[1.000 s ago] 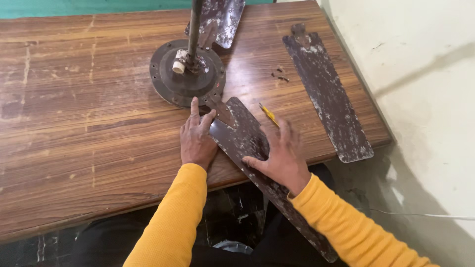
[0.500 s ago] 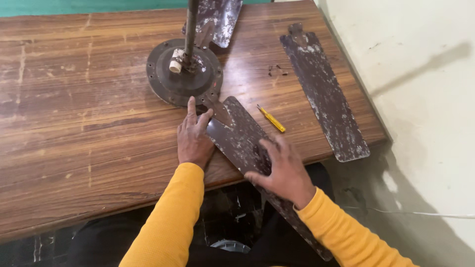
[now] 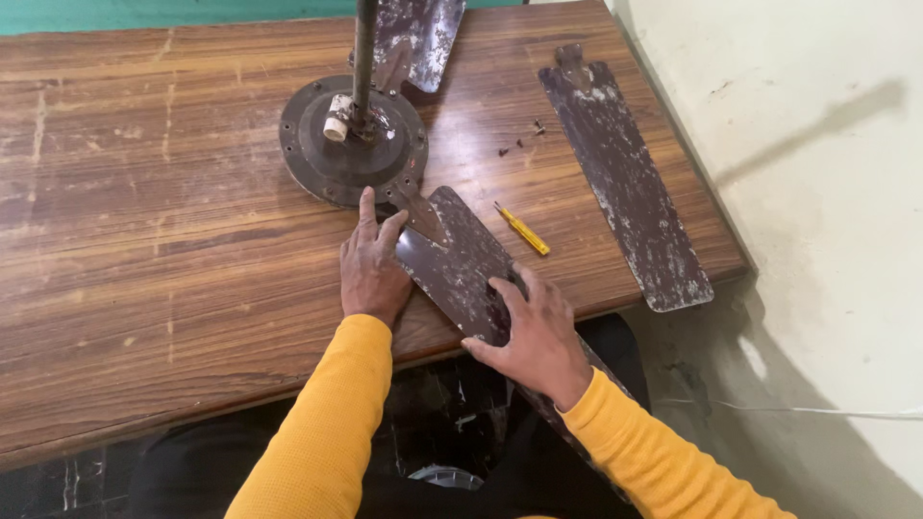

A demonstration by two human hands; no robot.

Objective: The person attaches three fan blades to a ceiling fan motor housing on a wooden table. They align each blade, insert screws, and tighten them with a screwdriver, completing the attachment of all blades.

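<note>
Left hand (image 3: 370,264): lying flat with fingers spread, pressing the tabletop (image 3: 144,240) and the near edge of the fan blade (image 3: 461,269), apparently steadying it.
Right hand (image 3: 538,332): fingers spread and curling over the blade's middle, bearing down on it; not pinching.
Fan blade: running from the motor hub (image 3: 351,144), just beyond the left grip, past the tabletop edge beneath the right grip.
Screwdriver (image 3: 522,230): lying just beyond the right grip.
Loose blade (image 3: 625,178): resting well apart, right of both grips.
Screws (image 3: 519,142): lying loose; no container is showing.
</note>
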